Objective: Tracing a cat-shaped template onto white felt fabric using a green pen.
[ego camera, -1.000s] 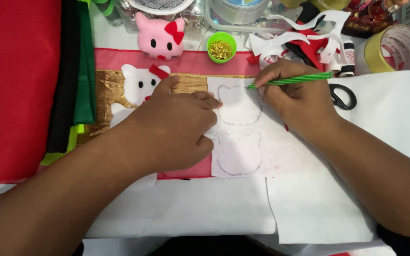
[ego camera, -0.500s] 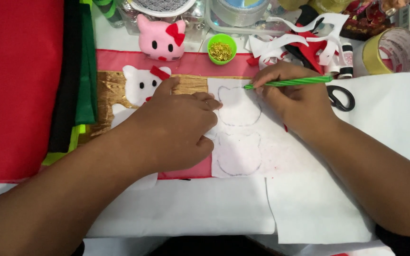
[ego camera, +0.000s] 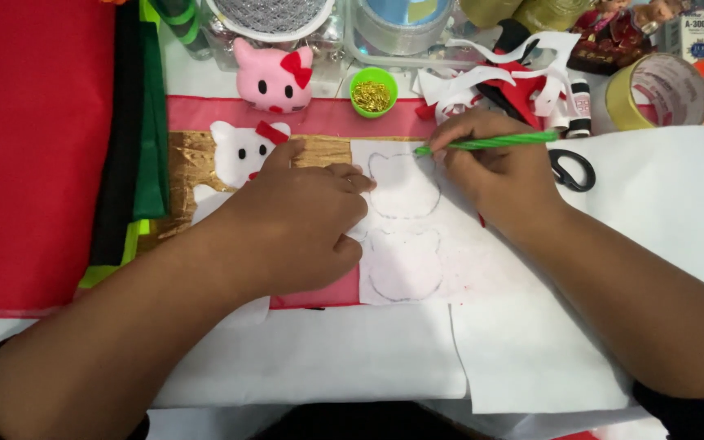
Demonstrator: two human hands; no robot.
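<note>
A white felt sheet lies in the middle of the table with two pencilled cat-head outlines, one above the other. My right hand holds a green pencil nearly level, its tip at the upper right of the top outline. My left hand lies flat on the sheet's left edge, fingers curled, pinning it down. A white felt cat face with a red bow rests on gold fabric just beyond my left hand.
A pink plush cat head and a small green cup of gold pins sit at the back. Black-handled scissors, felt scraps and a tape roll lie right. Red fabric covers the left; white sheets lie in front.
My right hand has shifted slightly, moving the pencil tip along the top outline. My left hand has stayed in place on the sheet.
</note>
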